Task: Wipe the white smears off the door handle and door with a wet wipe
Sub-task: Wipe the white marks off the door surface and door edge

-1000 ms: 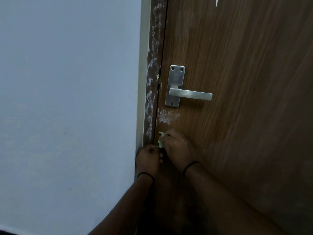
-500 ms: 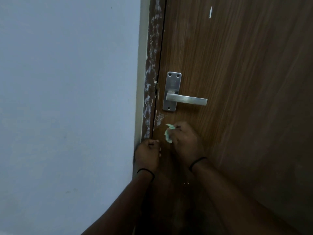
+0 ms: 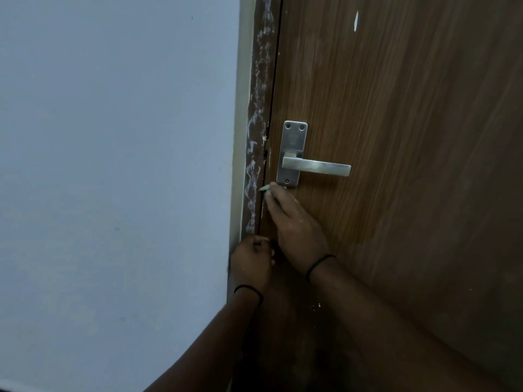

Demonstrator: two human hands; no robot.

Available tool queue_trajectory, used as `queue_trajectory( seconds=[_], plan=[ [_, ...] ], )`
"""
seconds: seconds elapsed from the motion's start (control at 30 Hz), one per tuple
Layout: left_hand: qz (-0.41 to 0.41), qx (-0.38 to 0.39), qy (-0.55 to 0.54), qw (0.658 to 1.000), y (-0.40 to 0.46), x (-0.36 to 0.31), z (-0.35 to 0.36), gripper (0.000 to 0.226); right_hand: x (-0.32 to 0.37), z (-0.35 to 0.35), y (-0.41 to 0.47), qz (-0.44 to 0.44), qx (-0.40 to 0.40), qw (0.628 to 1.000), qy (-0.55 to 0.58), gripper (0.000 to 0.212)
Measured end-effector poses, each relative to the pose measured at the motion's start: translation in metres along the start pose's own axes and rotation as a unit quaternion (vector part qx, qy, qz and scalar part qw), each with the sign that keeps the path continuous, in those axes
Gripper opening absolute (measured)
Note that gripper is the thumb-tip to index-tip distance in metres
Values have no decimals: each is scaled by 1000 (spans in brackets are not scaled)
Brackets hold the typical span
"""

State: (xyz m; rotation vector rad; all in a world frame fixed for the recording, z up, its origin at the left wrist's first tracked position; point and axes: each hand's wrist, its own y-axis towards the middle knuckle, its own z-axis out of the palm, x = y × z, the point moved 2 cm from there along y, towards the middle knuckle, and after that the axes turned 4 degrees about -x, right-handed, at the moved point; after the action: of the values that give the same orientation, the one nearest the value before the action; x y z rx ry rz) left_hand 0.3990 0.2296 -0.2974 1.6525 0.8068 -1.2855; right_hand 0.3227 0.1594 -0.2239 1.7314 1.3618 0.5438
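Note:
A brushed metal door handle point(image 3: 315, 166) on its plate sits on a brown wooden door point(image 3: 410, 137). My right hand point(image 3: 294, 224) lies flat on the door just below the plate, near the door's edge. Its straight fingers press a pale green wet wipe point(image 3: 265, 188), which peeks out past the fingertips. My left hand point(image 3: 252, 260) is curled into a fist against the door frame lower down, with nothing visible in it. White smears point(image 3: 254, 165) run down the dark frame strip. A white streak point(image 3: 355, 21) marks the door near the top.
A pale blue-grey wall point(image 3: 113, 165) fills the left half. Small white specks point(image 3: 315, 305) dot the door beside my right forearm. Both wrists wear thin black bands.
My right hand has moved up and left with the wipe, from below the handle to the door's edge under the plate, and its fingers have straightened. The white patch below the handle no longer shows.

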Motion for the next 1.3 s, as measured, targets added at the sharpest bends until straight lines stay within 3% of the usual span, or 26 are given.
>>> queue_trajectory(
  seconds=[0.13,0.23,0.33,0.47,0.67,0.83,1.0,1.1,1.2,1.3],
  plan=[
    [1,-3,17,1000,-2,7,1,22,8,6,-10,-37,56,998,-5,61],
    [-3,-7,16,1000,-1,10,-3,23,4,2,-27,-62,82,995,-7,45],
    [-14,-11,6,1000,-1,10,-4,22,-3,-7,-19,-60,46,997,-12,29],
    [-17,-7,3,1000,-2,8,-2,22,-1,-10,12,-22,-2,1000,-9,23],
    [9,-6,22,1000,-4,7,-2,22,-2,3,-20,-68,97,993,18,11],
    [-6,-2,-5,1000,-5,4,-2,21,-10,-11,-6,-12,29,999,9,11],
    [-11,4,-7,1000,-6,3,2,21,8,-10,33,-58,-35,998,-15,21],
    [-13,-8,-6,1000,-4,6,0,20,6,-5,16,-80,-12,996,-20,29],
    [-11,-7,5,1000,-3,11,-3,20,-6,-1,-16,-116,49,992,-19,22],
    [-4,8,5,1000,-5,13,-1,19,-25,-10,-40,-81,75,994,-18,22]
  ],
)
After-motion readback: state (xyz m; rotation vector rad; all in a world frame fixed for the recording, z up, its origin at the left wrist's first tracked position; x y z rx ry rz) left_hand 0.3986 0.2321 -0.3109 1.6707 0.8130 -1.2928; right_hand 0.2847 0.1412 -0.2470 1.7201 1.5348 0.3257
